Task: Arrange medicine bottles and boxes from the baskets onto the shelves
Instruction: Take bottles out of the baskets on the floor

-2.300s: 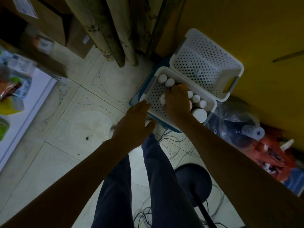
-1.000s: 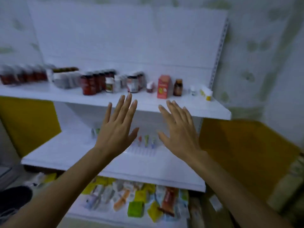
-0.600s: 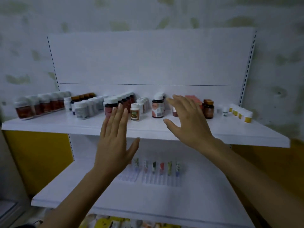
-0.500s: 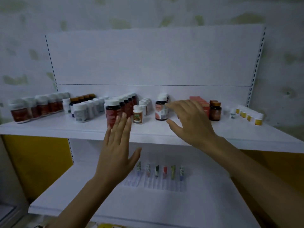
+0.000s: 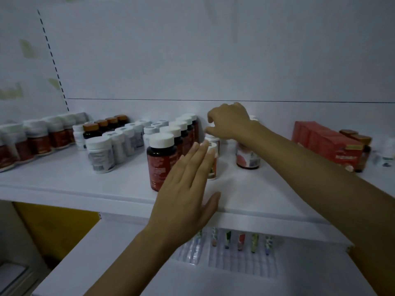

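Shelf: upper white metal shelf (image 5: 64,180), carrying upright bottles in rows that run near to far.
Target item: small white-capped bottle with an orange label (image 5: 214,167), at the near end of a short row. It stands just right of the tall dark bottle with red label and white cap (image 5: 161,161) and left of the round bottle with a pink label (image 5: 248,157).
Right hand: right hand (image 5: 232,122) over the far end of that short row. Its fingers are curled, with thumb and forefinger close above a white cap; whether they pinch it cannot be told.
Left hand: left hand (image 5: 188,189) flat, fingers straight and together, holding nothing, tips in front of the small bottle.
Neighbours: red cardboard boxes (image 5: 324,144) to the right; white plastic bottles (image 5: 100,154) to the left.
Baskets: not in view.
Step, judged: squaring up the short row.
Method, advised: use the flat left palm as a stop at the row's near end. Nudge bottles lightly with the right hand, pressing low on the body, since narrow bottles likely tip. Turn labels toward the near edge and avoid knocking the tall dark row.
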